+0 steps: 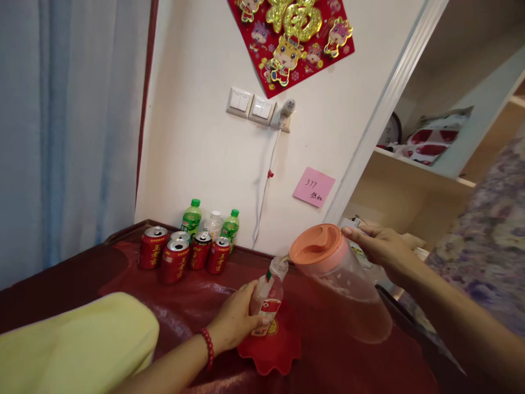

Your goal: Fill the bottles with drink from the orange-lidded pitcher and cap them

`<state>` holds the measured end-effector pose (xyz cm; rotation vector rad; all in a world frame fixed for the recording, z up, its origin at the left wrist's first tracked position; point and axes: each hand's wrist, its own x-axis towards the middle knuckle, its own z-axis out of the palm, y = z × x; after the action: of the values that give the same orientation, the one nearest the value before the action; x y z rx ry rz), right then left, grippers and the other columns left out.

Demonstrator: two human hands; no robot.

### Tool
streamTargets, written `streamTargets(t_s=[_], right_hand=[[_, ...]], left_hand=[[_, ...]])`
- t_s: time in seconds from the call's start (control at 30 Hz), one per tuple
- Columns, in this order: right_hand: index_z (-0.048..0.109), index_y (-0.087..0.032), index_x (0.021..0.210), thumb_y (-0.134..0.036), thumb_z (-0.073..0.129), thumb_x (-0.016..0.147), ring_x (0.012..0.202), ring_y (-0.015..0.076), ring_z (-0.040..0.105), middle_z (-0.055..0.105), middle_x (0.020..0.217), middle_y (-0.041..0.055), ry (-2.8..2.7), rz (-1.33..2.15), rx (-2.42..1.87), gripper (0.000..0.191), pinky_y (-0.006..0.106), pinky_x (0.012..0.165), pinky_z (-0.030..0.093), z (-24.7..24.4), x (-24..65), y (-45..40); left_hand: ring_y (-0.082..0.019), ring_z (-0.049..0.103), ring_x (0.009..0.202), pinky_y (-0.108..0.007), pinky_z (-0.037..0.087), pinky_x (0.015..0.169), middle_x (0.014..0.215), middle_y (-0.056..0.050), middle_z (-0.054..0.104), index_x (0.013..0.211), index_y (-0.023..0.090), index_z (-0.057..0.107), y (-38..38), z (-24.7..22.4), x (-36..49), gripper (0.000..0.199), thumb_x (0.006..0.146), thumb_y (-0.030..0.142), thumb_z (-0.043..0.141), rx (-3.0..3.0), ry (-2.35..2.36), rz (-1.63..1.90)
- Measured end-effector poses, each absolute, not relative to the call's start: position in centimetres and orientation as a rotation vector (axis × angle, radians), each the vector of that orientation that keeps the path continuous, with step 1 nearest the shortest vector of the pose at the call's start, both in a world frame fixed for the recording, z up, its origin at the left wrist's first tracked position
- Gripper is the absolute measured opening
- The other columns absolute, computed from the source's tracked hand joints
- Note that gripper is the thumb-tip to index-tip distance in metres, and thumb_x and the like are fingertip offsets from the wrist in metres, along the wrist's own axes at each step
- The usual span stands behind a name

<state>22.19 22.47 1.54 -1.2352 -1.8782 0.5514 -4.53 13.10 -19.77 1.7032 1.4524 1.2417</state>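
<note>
A: ok so what's each hand up to here?

B: Left hand [238, 317] is curled round a clear bottle [268, 301], fingers closed on its body, red bead bracelet [208, 348] on the wrist. Bottle's tilted a bit, over the red scalloped mat [273, 354] on the dark red table [340, 361].

A: and the right?

B: Right hand [377, 246] has the pitcher [353, 306] by the handle side, thumb up near the back of the orange lid [315, 246]. Looks like a closed grip, though the fingers are mostly hidden, so don't hold me to that. Pitcher's tipped, spout right at the bottle's mouth. Can't tell if they actually touch.

A: anything else around?

B: Yep, red cans [175, 265] bunched off to the left, with two green-capped bottles [191, 220] and a white-capped one between them, near the wall. Yellow cloth [82, 347] front left, pink note [314, 187] on the wall.
</note>
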Motion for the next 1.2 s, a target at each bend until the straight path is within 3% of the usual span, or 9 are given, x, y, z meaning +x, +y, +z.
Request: streamTargets(t_s=[0.2,0.5,0.8,1.2], right_hand=[[0.035,-0.024,0.054,-0.074,0.069,0.071,0.047,0.0086,0.021,0.025,0.048,-0.0089,-1.770,0.635,-1.184,0.063,0.027,0.048,0.015,-0.8,23.1,22.9],[0.041,-0.024,0.054,-0.070,0.077,0.065,0.041,0.0068,0.020,0.027,0.043,-0.0105,-1.448,0.873,-1.018,0.060,0.025,0.043,0.015,-3.8,23.1,23.3],[0.037,-0.024,0.053,-0.072,0.074,0.067,0.045,0.0080,0.023,0.029,0.047,-0.0104,-1.298,0.684,-0.984,0.062,0.026,0.045,0.016,-5.6,23.2,25.1],[0.040,-0.025,0.057,-0.074,0.069,0.070,0.056,0.0114,0.029,0.034,0.054,-0.0077,-1.138,0.589,-0.931,0.059,0.026,0.051,0.024,-10.7,21.0,30.4]], left_hand=[[-0.028,0.057,0.126,-0.039,0.039,0.111,0.138,-0.009,0.063,0.131,0.023,0.056,13.1,-19.6,-4.6,0.064,0.069,0.018,0.072,1.684,1.450,1.238],[-0.027,0.054,0.132,-0.040,0.038,0.114,0.145,-0.010,0.059,0.134,0.022,0.053,13.3,-19.6,-4.5,0.062,0.074,0.023,0.070,1.676,1.453,1.220],[-0.028,0.044,0.142,-0.043,0.029,0.121,0.153,-0.012,0.050,0.142,0.019,0.045,13.5,-19.2,-4.5,0.073,0.072,0.022,0.067,1.667,1.467,1.201],[-0.032,0.037,0.147,-0.046,0.026,0.123,0.156,-0.013,0.047,0.141,0.017,0.044,14.3,-19.9,-4.5,0.076,0.069,0.031,0.064,1.583,1.475,1.205]])
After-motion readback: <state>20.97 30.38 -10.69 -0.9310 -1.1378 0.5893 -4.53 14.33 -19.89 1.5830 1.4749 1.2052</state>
